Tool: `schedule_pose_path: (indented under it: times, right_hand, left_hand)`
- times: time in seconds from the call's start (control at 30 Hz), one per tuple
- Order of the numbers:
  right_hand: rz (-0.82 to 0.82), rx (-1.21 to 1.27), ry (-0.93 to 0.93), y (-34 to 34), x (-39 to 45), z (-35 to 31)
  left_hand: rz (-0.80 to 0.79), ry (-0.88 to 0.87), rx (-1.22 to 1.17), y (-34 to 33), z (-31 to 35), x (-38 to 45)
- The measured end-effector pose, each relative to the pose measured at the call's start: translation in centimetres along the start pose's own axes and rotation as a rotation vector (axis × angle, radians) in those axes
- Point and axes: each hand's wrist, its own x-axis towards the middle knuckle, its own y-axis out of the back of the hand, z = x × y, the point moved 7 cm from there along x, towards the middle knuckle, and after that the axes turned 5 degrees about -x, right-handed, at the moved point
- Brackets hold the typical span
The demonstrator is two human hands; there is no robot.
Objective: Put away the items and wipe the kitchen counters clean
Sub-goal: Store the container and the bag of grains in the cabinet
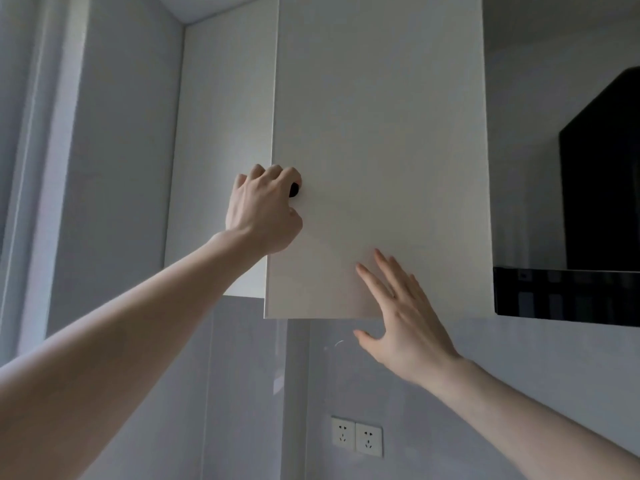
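1. The left hand [265, 209] is raised to the upper cupboard, its fingers curled round a small black knob [294, 189] near the left edge of the white cupboard door [377, 150].
2. The right hand [403, 318] is spread with straight fingers at the lower part of the same door; the fingertips lie against the door's face and the thumb sticks out below its bottom edge. It holds nothing.
3. The door stands slightly out from the cupboard's side panel [221, 140], so a narrow gap shows along its left edge.
4. To the right of the cupboard hangs a black range hood [568, 294], its glossy front strip level with the door's bottom edge.
5. Below the cupboard, on the grey tiled wall [242, 393], sit two white wall sockets [356, 435] side by side.
6. The counters and the items to put away are out of view.
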Motion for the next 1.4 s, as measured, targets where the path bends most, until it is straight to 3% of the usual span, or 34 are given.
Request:
schedule_pose_path:
  times: [0.4, 0.7, 0.8, 0.93, 1.13, 1.33, 1.4]
  right_hand:
    - [0.286, 0.193, 0.043, 8.6, -3.7, -6.2]
    - [0.518, 0.196, 0.05, 12.2, -8.0, -6.5]
    - [0.582, 0.262, 0.038, 13.5, -9.7, -6.0]
    - [0.649, 0.391, -0.009, 15.2, -11.4, -4.7]
    - [0.828, 0.376, -0.139, 16.4, -14.7, -2.2]
    - [0.844, 0.554, -0.357, 14.4, -17.9, -0.6]
    - [0.771, 0.599, -0.467, 12.4, -19.5, -0.8]
  left_hand:
    - [0.141, -0.236, -0.151, 10.2, 9.0, -2.4]
    - [0.2, -0.585, -0.48, 14.6, 13.2, -5.8]
    - [0.174, -0.653, -0.482, 14.9, 13.3, -7.7]
    - [0.129, -0.622, -0.443, 13.7, 11.3, -9.4]
    - [-0.016, -0.48, -0.475, 9.6, 9.5, -13.9]
    - [-0.146, -0.38, -0.513, 5.9, 9.1, -18.8]
    - [-0.194, -0.326, -0.531, 4.8, 8.8, -20.5]
